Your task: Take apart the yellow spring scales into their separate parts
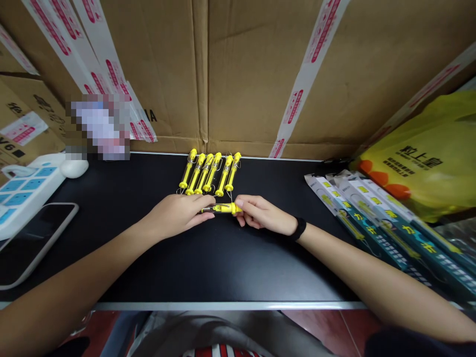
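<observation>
Just in front of a row of others, a yellow tubular spring scale [223, 208] lies sideways between my two hands. My left hand [177, 214] is closed round its left end, thumb below and fingers on top, hiding part of the tube. With thumb and fingers, my right hand [262, 212] pinches the yellow cap at the other end. Behind them, several matching spring scales [213, 174] with wire hooks lie side by side, slanting, on the black table [238, 263].
Packaged goods in printed sleeves [375, 218] lie at the right, beside a yellow plastic bag [439, 148]. At the left are a phone [37, 243], a white power strip [31, 188] and a white mouse [74, 167]. A large taped carton [245, 74] stands behind the table.
</observation>
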The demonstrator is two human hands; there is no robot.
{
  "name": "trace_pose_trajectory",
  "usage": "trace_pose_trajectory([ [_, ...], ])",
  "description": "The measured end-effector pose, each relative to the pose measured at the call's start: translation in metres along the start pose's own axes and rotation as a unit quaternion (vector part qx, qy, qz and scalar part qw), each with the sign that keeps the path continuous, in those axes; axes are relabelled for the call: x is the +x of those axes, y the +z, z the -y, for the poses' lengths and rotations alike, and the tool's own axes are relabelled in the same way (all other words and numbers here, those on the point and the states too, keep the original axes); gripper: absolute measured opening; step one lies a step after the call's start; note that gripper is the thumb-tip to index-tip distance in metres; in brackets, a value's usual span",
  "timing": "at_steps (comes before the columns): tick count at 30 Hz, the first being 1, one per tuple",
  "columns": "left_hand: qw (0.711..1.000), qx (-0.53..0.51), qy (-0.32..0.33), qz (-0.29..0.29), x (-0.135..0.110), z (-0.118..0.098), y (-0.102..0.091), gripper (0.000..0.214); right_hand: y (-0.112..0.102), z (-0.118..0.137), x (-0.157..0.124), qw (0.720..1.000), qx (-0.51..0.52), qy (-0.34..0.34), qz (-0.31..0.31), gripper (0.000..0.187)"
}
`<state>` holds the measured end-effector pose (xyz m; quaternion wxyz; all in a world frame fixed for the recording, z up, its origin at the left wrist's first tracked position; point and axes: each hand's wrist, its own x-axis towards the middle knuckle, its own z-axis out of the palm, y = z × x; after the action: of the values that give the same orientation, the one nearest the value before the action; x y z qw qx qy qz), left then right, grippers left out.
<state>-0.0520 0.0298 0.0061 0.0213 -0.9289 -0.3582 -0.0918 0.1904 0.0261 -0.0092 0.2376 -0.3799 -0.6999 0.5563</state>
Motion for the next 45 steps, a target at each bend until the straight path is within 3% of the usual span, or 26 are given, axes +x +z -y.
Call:
trace_pose_trajectory([
  [6, 1.000, 0.000, -0.005, 0.008, 0.001, 0.001, 0.000, 0.028, -0.001, -0.001, -0.001, 0.999, 0.034, -0.015, 0.017, 0.026],
  [16, 1.000, 0.001, 0.002, 0.012, 0.000, 0.000, 0.000, 0.027, -0.001, -0.001, 0.001, 0.999, 0.047, -0.010, 0.004, 0.025],
  [20, 1.000, 0.003, -0.003, 0.018, 0.001, 0.001, 0.001, 0.028, -0.001, -0.001, 0.000, 1.000, 0.019, -0.006, -0.012, 0.017],
  [23, 1.000, 0.005, -0.017, 0.002, 0.001, 0.003, 0.000, 0.029, 0.001, -0.001, -0.003, 0.994, -0.090, -0.038, -0.045, 0.017],
  [25, 0.999, 0.006, -0.035, -0.024, 0.001, 0.003, -0.001, 0.031, 0.004, -0.002, -0.004, 0.967, -0.233, -0.069, -0.075, 0.023],
  [27, 0.997, 0.008, -0.054, -0.053, 0.001, 0.003, -0.003, 0.032, 0.009, -0.004, -0.004, 0.920, -0.367, -0.084, -0.106, 0.031],
  [29, 0.996, 0.011, -0.063, -0.069, 0.001, 0.001, -0.003, 0.032, 0.013, -0.006, -0.003, 0.883, -0.443, -0.089, -0.126, 0.030],
  [36, 0.996, 0.003, -0.060, -0.060, 0.001, -0.001, -0.003, 0.026, 0.002, 0.004, -0.005, 0.849, -0.501, -0.112, -0.125, 0.007],
  [38, 0.996, 0.012, -0.069, -0.053, 0.001, -0.001, -0.003, 0.027, -0.007, 0.012, -0.009, 0.815, -0.556, -0.093, -0.135, 0.004],
  [42, 0.997, 0.015, -0.074, -0.035, 0.001, -0.001, -0.003, 0.029, -0.019, 0.019, -0.014, 0.713, -0.687, -0.045, -0.132, 0.010],
  [45, 0.996, 0.016, -0.079, -0.026, 0.001, -0.001, -0.002, 0.032, -0.020, 0.015, -0.015, 0.671, -0.733, -0.033, -0.109, 0.014],
])
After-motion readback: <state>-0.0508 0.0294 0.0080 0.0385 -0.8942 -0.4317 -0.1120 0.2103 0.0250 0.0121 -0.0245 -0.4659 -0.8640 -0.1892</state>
